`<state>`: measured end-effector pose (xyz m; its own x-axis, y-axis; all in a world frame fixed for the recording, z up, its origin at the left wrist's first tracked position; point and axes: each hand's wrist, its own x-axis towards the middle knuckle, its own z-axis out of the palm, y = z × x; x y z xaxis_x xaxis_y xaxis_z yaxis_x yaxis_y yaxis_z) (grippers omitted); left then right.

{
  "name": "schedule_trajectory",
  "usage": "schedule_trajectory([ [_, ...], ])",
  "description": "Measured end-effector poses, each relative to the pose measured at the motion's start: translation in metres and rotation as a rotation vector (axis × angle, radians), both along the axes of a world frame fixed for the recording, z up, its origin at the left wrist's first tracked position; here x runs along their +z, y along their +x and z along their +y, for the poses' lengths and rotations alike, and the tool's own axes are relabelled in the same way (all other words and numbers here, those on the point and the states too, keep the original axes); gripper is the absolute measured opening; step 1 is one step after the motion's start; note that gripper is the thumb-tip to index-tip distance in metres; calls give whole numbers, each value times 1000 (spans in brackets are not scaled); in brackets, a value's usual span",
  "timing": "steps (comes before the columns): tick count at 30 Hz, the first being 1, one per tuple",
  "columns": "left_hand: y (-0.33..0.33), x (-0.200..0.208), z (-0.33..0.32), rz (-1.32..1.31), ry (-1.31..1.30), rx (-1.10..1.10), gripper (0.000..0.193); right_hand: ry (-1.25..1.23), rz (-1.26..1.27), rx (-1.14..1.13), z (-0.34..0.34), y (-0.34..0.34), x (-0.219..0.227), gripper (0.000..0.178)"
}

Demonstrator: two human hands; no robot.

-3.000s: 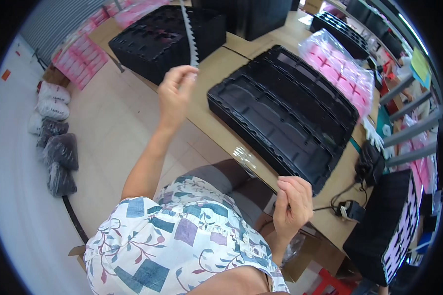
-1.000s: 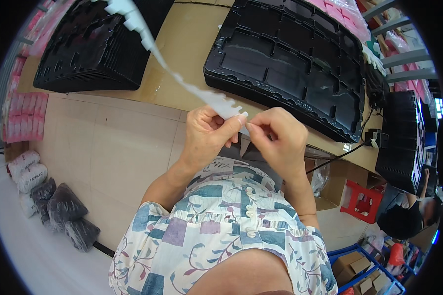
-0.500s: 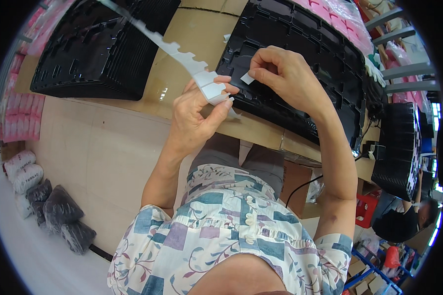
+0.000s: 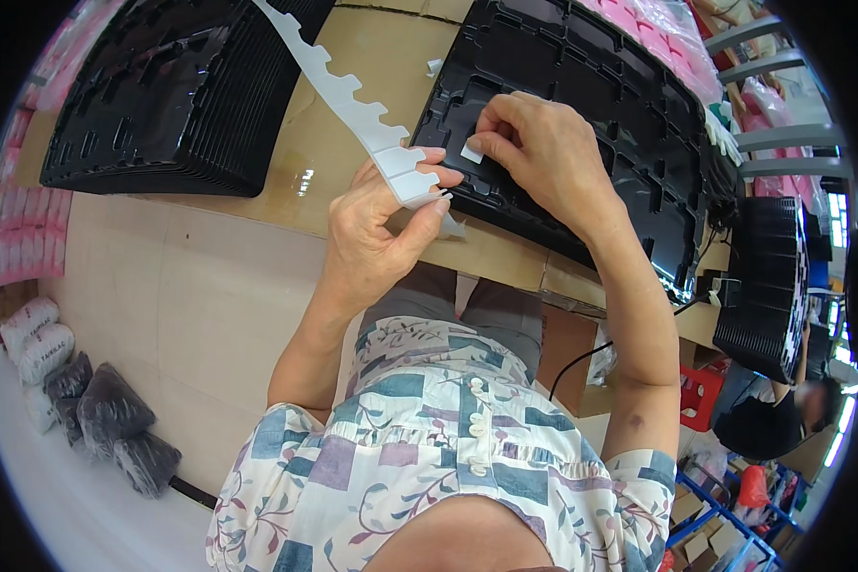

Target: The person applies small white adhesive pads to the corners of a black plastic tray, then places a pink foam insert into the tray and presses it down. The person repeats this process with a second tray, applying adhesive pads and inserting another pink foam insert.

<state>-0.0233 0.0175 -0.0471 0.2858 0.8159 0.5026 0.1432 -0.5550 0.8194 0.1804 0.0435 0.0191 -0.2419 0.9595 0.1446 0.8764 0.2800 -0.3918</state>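
Observation:
My left hand (image 4: 381, 229) grips a long white notched backing strip (image 4: 353, 105) that runs up toward the top of the view. Pinched in the fingertips of my right hand (image 4: 543, 157) is a small white sticker (image 4: 471, 153), pressed against the near left part of a black moulded plastic tray (image 4: 591, 124). The tray lies on a brown cardboard-covered table (image 4: 353, 181) in front of me.
A stack of black trays (image 4: 162, 95) stands at the left of the table. Pink packets (image 4: 648, 29) lie beyond the tray, more (image 4: 24, 238) at far left. Wrapped bundles (image 4: 86, 410) sit on the floor. Another black tray stack (image 4: 767, 276) and a person (image 4: 782, 419) are at right.
Three seconds ago my left hand held the strip high and my right hung low. Since then both hands met, my right peeled a sticker off and carried it onto the tray.

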Motion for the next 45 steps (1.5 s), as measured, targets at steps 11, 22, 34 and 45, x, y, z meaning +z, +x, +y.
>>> schedule_trajectory([
  [11,-1,1,-2,-16,-33,-11,7,178,-158,88,3,-9,-5,11],
  [22,-2,-2,2,-38,4,-43,9,21,-67,441,17,-1,6,10],
  [34,-8,13,-5,-316,-260,-77,7,-332,1329,-32,-38,31,11,4],
  [45,11,23,-7,-544,-649,-230,9,-198,646,8,-54,-6,8,19],
])
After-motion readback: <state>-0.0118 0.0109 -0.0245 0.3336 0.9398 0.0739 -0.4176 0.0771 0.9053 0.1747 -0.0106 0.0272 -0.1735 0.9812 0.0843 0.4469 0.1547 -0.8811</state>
